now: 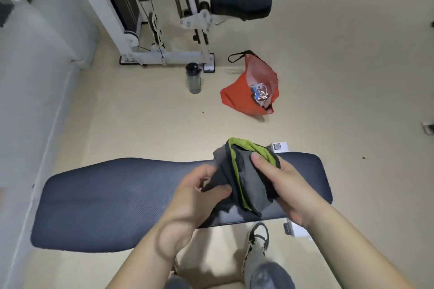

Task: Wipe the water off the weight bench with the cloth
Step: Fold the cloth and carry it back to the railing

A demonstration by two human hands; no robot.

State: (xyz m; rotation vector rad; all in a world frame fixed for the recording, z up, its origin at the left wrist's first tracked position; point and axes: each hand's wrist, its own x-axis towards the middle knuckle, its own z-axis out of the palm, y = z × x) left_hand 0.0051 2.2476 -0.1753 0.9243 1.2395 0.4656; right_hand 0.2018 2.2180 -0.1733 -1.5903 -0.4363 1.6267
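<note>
Head view, looking down at a dark blue padded weight bench (112,197) that lies crosswise in the frame on a pale floor (340,65). Both bare hands hold a bunched grey cloth with a lime-green edge (249,176) above the right part of the bench pad; whether the cloth's lower folds touch the pad cannot be told. The left hand (199,192) pinches the cloth's left side between thumb and curled fingers. The right hand (281,185) grips the cloth's right side, its thumb (257,157) pressed flat on the grey face and its fingers wrapped behind. A faintly darker patch shows on the pad left of the hands; whether it is water cannot be told.

Beyond the bench, a clear water bottle with a dark lid (194,78) stands on the floor just beside the white base of a cable weight machine (164,54). Right of the bottle lies an open orange drawstring bag (252,88) with small items inside. Below the bench, the person's black-and-white sneaker (258,239) rests on the floor.
</note>
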